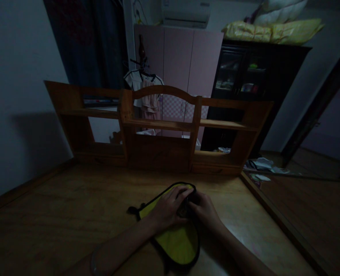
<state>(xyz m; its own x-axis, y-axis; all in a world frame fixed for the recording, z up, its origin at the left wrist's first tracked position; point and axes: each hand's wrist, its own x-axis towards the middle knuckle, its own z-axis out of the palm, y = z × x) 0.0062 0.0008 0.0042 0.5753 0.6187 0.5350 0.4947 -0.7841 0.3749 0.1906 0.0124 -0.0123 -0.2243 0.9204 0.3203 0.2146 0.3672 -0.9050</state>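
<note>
**Yellow cloth, flat on the bench, both hands at its far end**

Yellow fabric with a black edging (198,251), the cloth piece (177,241) lies flat on the wooden bench (72,214), near me and a little right of the middle. Its rounded near end points at me and its far end is under my fingers. A wooden shelf unit (158,126) stands along the far edge of the bench, well apart from the cloth.

My left hand (167,210) rests palm down on the cloth, fingers loosely spread and reaching right, not wrapped around anything that I can see. My right hand (206,210) comes in from the right with its fingertips gathered at a small dark part (187,207) between the two hands. The room is dim, so I cannot tell whether those fingers grip that part or only touch it, nor what the part is.

As I judge it, the work goes best with the left palm as the anchor, pressing straight down so the fabric neither slides on the smooth wood nor bunches up. The right fingertips should move in small, slow steps, close to the anchor. In this light I should trust touch over sight and feel for the edging before I pull on anything.
</note>
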